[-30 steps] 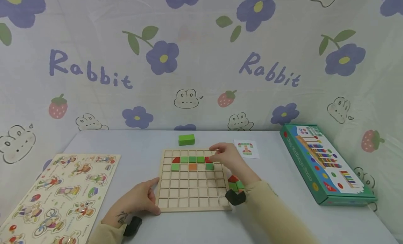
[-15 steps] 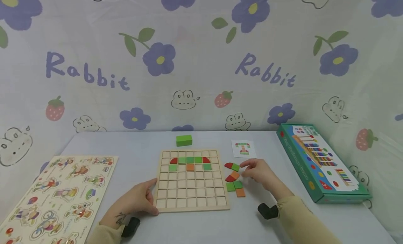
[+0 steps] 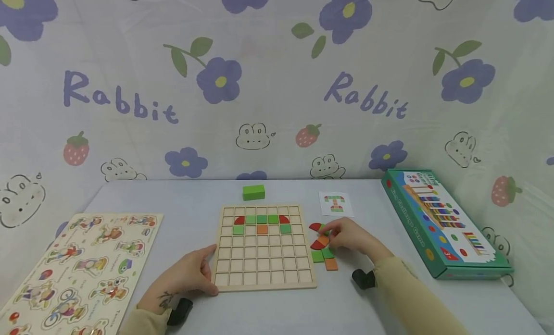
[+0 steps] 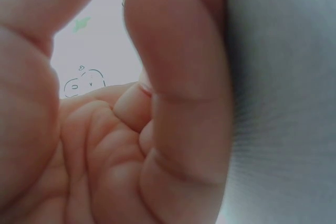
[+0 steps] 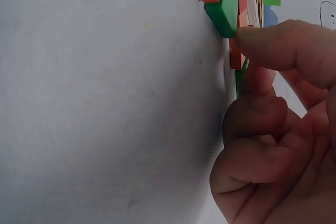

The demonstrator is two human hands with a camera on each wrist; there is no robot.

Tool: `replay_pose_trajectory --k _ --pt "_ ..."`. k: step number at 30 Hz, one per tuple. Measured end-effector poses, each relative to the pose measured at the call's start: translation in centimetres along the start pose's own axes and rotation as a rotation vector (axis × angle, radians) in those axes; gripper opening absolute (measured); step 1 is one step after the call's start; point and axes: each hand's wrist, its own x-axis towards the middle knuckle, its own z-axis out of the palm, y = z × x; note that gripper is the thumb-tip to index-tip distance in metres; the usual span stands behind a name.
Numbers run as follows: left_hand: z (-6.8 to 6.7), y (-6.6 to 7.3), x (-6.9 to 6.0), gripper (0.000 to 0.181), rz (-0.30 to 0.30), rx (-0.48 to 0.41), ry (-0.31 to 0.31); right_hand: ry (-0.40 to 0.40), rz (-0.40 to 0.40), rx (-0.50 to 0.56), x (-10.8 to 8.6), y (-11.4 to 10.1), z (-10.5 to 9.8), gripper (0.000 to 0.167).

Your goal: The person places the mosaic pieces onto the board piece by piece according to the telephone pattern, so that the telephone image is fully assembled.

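A square wooden grid board (image 3: 265, 266) lies on the table, with red, green and orange tiles in its upper cells. My left hand (image 3: 187, 276) rests at the board's left side, thumb by the near corner and index finger at the edge; its other fingers bend inward in the left wrist view. Right of the board lie loose tiles: a red one (image 3: 315, 227), an orange one (image 3: 322, 241) and several green ones (image 3: 317, 256). My right hand (image 3: 354, 240) is over these, thumb and index finger among them. Whether it pinches a green tile is hidden.
A pattern card (image 3: 336, 204) lies behind the loose tiles. The green block (image 3: 253, 192) stands behind the board. A green game box (image 3: 447, 224) is at the right, and a picture puzzle board (image 3: 86, 272) at the left. A printed cloth (image 3: 268, 104) hangs behind the table.
My right hand has left the board's upper right cells, moved right, and then lowered leftward onto the loose tiles. My left hand stays at the board's edge. The view has shifted slightly.
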Motion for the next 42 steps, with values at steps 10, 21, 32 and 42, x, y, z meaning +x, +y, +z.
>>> replay_pose_trajectory --k 10,21,32,42 --pt "-0.1 0.1 0.1 0.106 -0.003 0.018 0.007 -0.003 0.016 -0.053 0.4 0.0 -0.2 0.027" --pt "0.0 -0.2 0.3 0.107 0.012 0.022 0.001 0.058 0.047 -0.071 0.4 0.5 -0.6 0.022" --pt "0.0 -0.2 0.3 0.107 0.011 0.028 0.004 0.077 -0.099 0.274 0.4 -3.6 1.2 0.027" --pt "0.0 -0.3 0.2 0.107 0.012 0.041 0.005 -0.043 -0.181 0.583 0.8 -8.2 6.7 0.034"
